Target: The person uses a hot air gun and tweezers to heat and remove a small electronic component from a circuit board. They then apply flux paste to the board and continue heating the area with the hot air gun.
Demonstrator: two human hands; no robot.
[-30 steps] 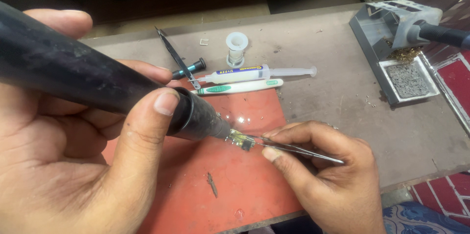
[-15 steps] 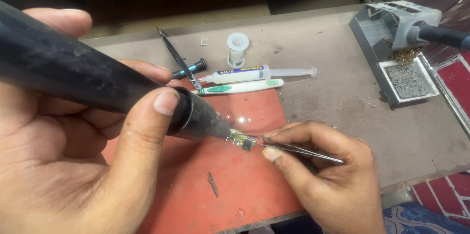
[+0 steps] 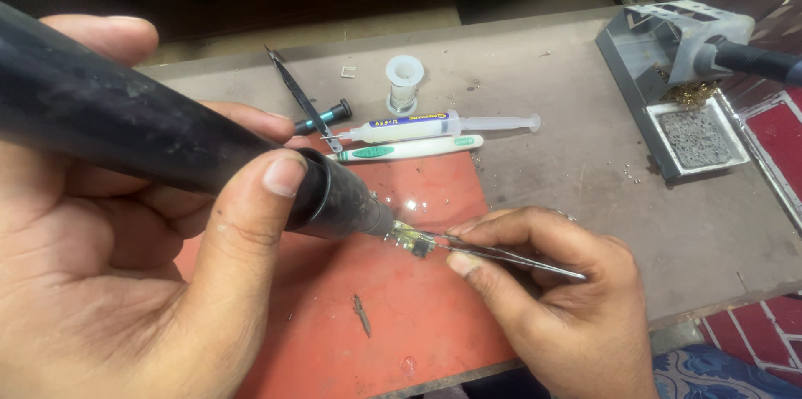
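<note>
My left hand [image 3: 125,282] is bare: no glove, no ring, no sleeve showing at its heel. The thumbnail at its upper right is cut short and blunt, with a dark, grimy line along the edge and smudges on the pad just below it. Deep creases run across the palm toward the wrist.

My right hand [image 3: 551,299] is bare too, ungloved and with no sleeve at the wrist. Its nails are trimmed short; the thumbnail at its left edge is pale and a little dirty at the rim. Knuckle folds show along the top of the fingers. Past its wrist, a bit of blue patterned cloth shows; whether I wear it, I cannot tell.
</note>
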